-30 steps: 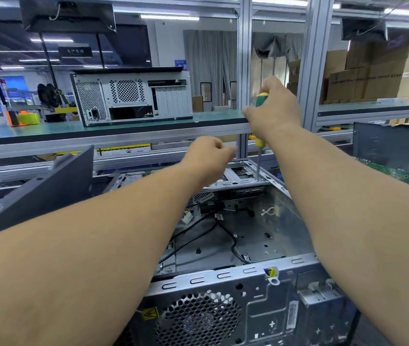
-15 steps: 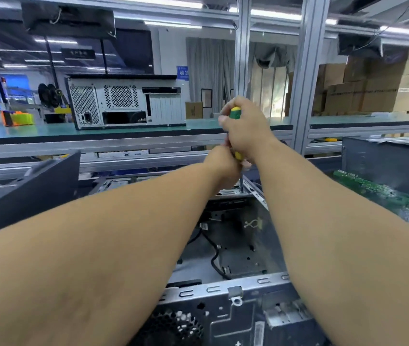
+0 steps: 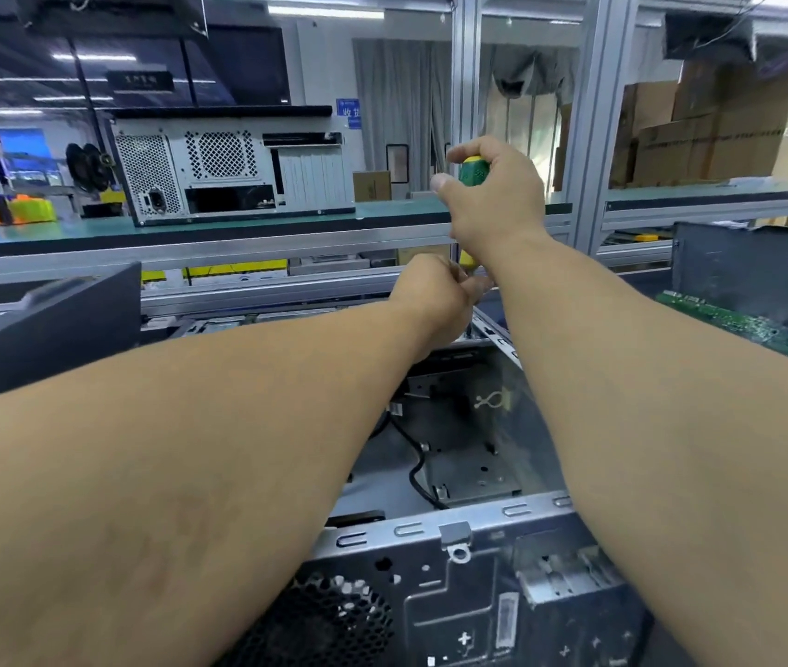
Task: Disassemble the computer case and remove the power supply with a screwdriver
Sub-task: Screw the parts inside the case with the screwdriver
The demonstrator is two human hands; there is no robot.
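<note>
Fingers of the right hand (image 3: 493,199) wrap the green-and-yellow plastic-handled screwdriver (image 3: 473,171), held nearly upright over the far rim of the open grey sheet-metal computer case (image 3: 459,536). The left hand (image 3: 435,300) is bunched just below, fingertips pinching around the lower handle or shaft to steady it; exactly what it grips cannot be made out.

The step looks like seating the tip in a screw on that far rim. It would go best with the shaft kept square to the screw head, firm downward pressure from the right hand, and the left hand guiding the tip until it bites.

Hidden by the two hands are the tip, the screw and the bracket it holds. No power supply is plainly visible inside the case, where only a black cable (image 3: 418,469) shows; the left forearm covers much of the interior. Right of the case lies a green circuit board (image 3: 748,324), partly cut off.
</note>
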